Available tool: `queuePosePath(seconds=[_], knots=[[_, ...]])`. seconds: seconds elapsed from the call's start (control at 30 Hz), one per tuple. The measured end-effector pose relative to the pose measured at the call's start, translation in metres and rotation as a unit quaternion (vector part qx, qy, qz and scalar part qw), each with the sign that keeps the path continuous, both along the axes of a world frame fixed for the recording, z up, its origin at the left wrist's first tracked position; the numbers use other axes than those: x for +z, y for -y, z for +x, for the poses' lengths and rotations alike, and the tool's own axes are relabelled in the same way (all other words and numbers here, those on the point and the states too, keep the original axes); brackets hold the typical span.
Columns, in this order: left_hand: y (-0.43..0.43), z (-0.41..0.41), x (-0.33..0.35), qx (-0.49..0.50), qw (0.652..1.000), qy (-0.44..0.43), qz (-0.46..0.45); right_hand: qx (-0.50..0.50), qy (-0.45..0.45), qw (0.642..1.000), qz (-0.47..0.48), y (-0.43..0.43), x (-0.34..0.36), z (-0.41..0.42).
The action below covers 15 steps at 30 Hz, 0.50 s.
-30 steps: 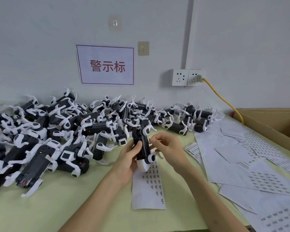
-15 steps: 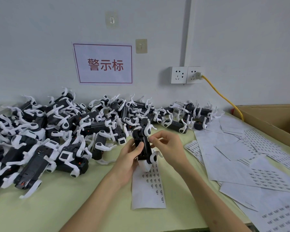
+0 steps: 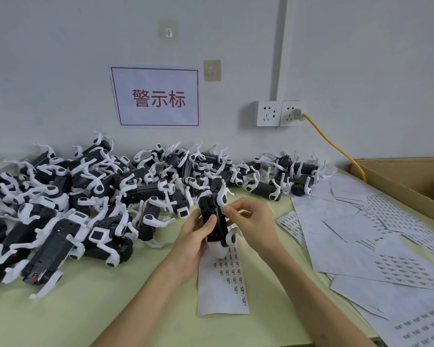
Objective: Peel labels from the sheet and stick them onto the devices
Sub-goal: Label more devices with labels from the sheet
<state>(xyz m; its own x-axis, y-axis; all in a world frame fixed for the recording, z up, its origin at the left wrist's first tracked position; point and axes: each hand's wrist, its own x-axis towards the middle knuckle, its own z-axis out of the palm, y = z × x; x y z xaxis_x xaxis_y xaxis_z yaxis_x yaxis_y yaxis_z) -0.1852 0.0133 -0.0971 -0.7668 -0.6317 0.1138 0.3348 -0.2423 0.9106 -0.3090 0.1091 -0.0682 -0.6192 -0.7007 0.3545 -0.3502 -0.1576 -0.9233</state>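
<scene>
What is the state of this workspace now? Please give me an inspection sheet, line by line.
Surface: pale green table, partly covered.
Job's things: held device upright over the label strip; pile of devices at left and rear.
Clutter: loose label sheets overlapping at right.
Hands: left hand grips held device; right hand fingers pinch its upper right edge, label too small to tell.
Cables: yellow cable from wall socket toward cardboard box.
Surroundings: wall sign, two wall hooks.
</scene>
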Motion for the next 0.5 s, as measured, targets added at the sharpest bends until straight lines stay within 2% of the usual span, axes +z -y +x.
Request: queuePosePath(seconds=[0.3, 0.5], knots=[[-0.0011, -0.0007, 0.0003, 0.003, 1.000, -0.006, 0.008, 0.000, 0.037, 0.999, -0.004, 0.0019, -0.0028, 0.0032], [-0.0007, -0.0023, -0.0002, 0.003, 1.000, -0.008, 0.010, -0.007, 0.027, 1.000, -0.005, 0.0024, -0.0024, 0.0038]])
